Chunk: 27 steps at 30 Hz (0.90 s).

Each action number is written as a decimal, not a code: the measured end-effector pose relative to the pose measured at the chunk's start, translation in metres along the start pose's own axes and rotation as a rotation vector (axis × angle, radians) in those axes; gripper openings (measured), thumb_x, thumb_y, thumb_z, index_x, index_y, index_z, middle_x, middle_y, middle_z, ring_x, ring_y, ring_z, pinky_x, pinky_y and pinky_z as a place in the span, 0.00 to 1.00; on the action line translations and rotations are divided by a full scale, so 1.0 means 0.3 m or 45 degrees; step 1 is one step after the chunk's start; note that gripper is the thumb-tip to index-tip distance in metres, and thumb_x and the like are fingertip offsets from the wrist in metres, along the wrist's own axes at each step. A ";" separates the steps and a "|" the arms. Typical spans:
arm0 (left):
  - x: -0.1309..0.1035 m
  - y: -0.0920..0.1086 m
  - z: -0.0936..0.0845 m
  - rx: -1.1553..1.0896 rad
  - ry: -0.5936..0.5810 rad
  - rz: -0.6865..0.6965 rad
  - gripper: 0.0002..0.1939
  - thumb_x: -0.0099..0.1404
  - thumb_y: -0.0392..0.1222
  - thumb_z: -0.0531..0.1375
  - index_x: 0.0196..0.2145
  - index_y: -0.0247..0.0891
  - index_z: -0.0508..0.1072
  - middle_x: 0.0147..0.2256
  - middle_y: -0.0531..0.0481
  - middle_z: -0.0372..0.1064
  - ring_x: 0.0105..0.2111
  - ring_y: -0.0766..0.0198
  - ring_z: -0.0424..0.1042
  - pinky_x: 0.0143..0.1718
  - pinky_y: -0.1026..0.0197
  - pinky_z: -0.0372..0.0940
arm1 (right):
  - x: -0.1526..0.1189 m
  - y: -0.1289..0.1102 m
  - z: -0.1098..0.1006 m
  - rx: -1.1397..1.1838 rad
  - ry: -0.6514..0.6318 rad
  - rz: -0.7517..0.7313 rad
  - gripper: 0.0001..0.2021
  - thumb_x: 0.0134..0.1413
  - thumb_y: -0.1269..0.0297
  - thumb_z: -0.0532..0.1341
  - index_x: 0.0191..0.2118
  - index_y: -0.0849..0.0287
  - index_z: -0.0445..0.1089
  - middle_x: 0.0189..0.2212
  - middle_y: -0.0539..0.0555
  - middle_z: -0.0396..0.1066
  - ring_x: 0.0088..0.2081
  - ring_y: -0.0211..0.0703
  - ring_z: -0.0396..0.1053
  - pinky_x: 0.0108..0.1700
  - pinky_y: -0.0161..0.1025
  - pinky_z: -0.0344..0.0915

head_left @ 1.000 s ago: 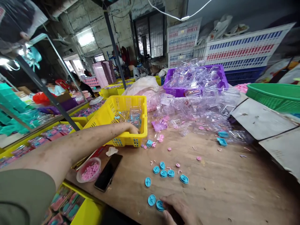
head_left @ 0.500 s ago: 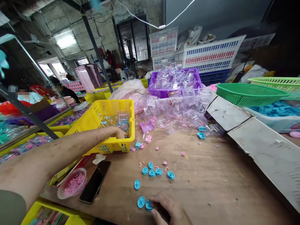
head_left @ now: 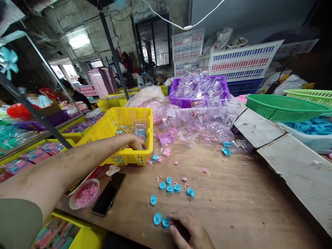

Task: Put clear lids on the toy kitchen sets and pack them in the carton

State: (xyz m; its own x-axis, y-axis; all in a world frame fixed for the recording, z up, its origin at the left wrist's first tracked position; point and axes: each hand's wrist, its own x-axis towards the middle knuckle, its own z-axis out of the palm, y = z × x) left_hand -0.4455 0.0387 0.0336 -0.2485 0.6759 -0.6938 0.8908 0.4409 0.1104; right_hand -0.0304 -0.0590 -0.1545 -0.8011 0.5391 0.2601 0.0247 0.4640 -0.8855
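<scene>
My left hand (head_left: 137, 141) reaches over the near wall of a yellow basket (head_left: 114, 119). Its fingers are together and curled down inside; what they hold, if anything, is hidden. Just beyond them in the basket stands a clear box (head_left: 140, 126) with blue bits in it. On the table at the bottom, my right hand (head_left: 188, 226) has its thumb and forefinger closed at the edge of a blue oval piece (head_left: 166, 223). Beside that lies another blue oval (head_left: 157, 218), with a further one (head_left: 153, 200) above it. Several more blue ovals (head_left: 170, 189) form a loose group higher up.
A phone (head_left: 109, 194) and a tub of pink bits (head_left: 85, 193) lie at left. Clear plastic cases (head_left: 197, 121) heap up before a purple basket (head_left: 173, 93). A white board (head_left: 287, 155) edges the right side, near a green basket (head_left: 282, 107). Other people sit at far left.
The view has shifted slightly, moving most things a little right in the picture. My left hand is still in the basket, and my right hand stays by the same blue oval.
</scene>
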 end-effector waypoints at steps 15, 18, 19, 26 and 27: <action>-0.120 -0.180 -0.175 -0.275 0.278 0.027 0.25 0.70 0.62 0.71 0.55 0.45 0.74 0.44 0.50 0.79 0.27 0.68 0.70 0.28 0.66 0.67 | -0.001 -0.010 -0.022 0.014 0.072 -0.017 0.15 0.80 0.50 0.64 0.55 0.50 0.84 0.48 0.57 0.87 0.49 0.47 0.87 0.55 0.38 0.83; -0.120 -0.200 -0.190 -0.145 0.299 -0.115 0.20 0.79 0.56 0.68 0.58 0.39 0.76 0.47 0.47 0.79 0.36 0.62 0.78 0.37 0.59 0.77 | 0.000 -0.015 -0.022 0.021 0.074 -0.003 0.14 0.80 0.51 0.64 0.56 0.50 0.84 0.49 0.57 0.87 0.49 0.47 0.87 0.55 0.38 0.82; -0.123 -0.209 -0.198 -0.090 0.313 -0.168 0.19 0.81 0.53 0.68 0.59 0.37 0.77 0.50 0.45 0.79 0.40 0.60 0.79 0.41 0.56 0.79 | 0.000 -0.017 -0.021 0.019 0.078 -0.004 0.15 0.80 0.51 0.63 0.56 0.51 0.84 0.49 0.57 0.87 0.49 0.47 0.87 0.55 0.38 0.82; -0.175 -0.268 -0.251 0.191 0.413 -0.399 0.21 0.80 0.49 0.69 0.63 0.38 0.77 0.61 0.40 0.77 0.56 0.50 0.81 0.57 0.42 0.81 | 0.001 -0.025 -0.022 0.001 0.091 -0.038 0.14 0.81 0.50 0.63 0.55 0.49 0.84 0.48 0.56 0.87 0.49 0.46 0.87 0.56 0.36 0.82; -0.175 -0.266 -0.251 0.210 0.438 -0.394 0.20 0.80 0.49 0.69 0.63 0.37 0.77 0.62 0.40 0.76 0.57 0.49 0.80 0.59 0.42 0.80 | 0.001 -0.028 -0.024 0.001 0.089 -0.045 0.14 0.81 0.50 0.63 0.55 0.49 0.84 0.48 0.55 0.87 0.48 0.46 0.87 0.55 0.36 0.83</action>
State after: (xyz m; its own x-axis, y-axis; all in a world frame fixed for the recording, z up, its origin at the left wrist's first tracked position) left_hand -0.5323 0.0124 0.1147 -0.5974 0.6961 -0.3981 0.7969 0.5709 -0.1975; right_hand -0.0267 -0.0576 -0.1443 -0.7578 0.5703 0.3172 -0.0029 0.4831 -0.8756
